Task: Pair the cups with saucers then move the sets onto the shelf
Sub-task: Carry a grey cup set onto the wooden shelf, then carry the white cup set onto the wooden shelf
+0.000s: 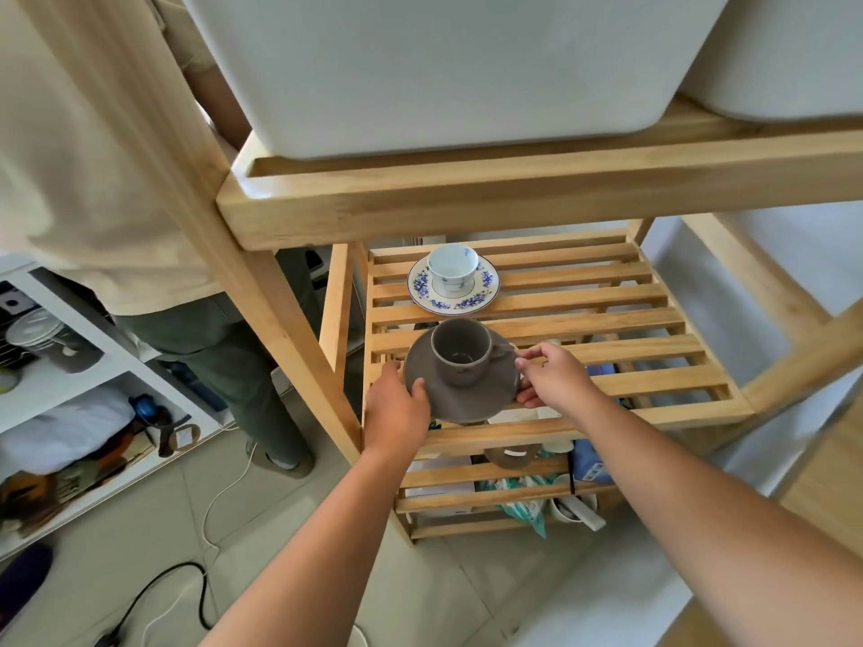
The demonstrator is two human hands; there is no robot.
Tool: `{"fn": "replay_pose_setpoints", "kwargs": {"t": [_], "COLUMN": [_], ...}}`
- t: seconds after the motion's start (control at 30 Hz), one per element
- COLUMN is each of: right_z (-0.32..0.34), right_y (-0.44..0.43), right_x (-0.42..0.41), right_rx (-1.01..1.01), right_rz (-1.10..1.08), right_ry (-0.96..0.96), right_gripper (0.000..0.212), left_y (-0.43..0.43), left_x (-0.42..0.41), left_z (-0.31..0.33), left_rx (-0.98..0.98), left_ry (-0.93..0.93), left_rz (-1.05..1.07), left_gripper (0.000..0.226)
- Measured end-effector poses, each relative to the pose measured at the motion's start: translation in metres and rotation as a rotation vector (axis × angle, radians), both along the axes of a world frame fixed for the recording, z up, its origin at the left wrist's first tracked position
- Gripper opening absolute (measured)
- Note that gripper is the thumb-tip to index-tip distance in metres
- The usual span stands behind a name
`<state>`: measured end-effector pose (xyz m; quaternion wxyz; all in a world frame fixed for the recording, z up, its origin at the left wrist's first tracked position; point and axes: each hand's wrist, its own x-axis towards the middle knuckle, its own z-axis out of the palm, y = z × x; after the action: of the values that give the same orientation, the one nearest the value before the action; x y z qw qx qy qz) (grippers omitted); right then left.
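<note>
A grey cup (460, 350) stands upright on a grey saucer (422, 371) at the front left of the slatted wooden shelf (607, 319). My left hand (394, 413) grips the saucer's left rim. My right hand (553, 378) grips its right rim, next to the cup's handle. I cannot tell if the saucer rests on the slats or hangs just above them. Behind it, a white cup (452, 266) with blue marks sits on a blue-flowered white saucer (471, 298) on the same shelf.
A thick wooden shelf frame (467, 203) with two white bins (443, 63) hangs close overhead. A lower slatted shelf (467, 473) holds packets and boxes. Another person (116, 179) stands at the left by a white cabinet (84, 375). Cables (205, 520) lie on the tiled floor.
</note>
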<state>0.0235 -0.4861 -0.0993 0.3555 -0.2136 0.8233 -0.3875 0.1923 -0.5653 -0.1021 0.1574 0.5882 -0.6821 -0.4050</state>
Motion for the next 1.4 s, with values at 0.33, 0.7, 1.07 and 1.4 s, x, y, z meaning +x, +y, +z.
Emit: {"fn": "replay_pose_setpoints", "kwargs": {"t": [0.33, 0.7, 1.07, 1.4], "right_z": [0.055, 0.114, 0.102, 0.037], "right_y": [0.123, 0.357, 0.546, 0.565], "right_x": [0.009, 0.007, 0.075, 0.109], "right_rx": [-0.214, -0.341, -0.169, 0.054], "right_rz": [-0.204, -0.635, -1.143, -1.134], "right_ry": [-0.014, 0.161, 0.307, 0.102], "right_gripper": [0.011, 0.023, 0.017, 0.012], "left_y": [0.084, 0.271, 0.418, 0.441], "left_x": [0.001, -0.119, -0.137, -0.122], "left_z": [0.051, 0.085, 0.051, 0.032], "left_rx": [-0.166, -0.122, 0.106, 0.148], "left_ry": [0.046, 0.193, -0.002, -0.08], "left_rz": [-0.225, -1.016, -1.509, -1.498], "left_gripper": [0.021, 0.008, 0.004, 0.01]}}
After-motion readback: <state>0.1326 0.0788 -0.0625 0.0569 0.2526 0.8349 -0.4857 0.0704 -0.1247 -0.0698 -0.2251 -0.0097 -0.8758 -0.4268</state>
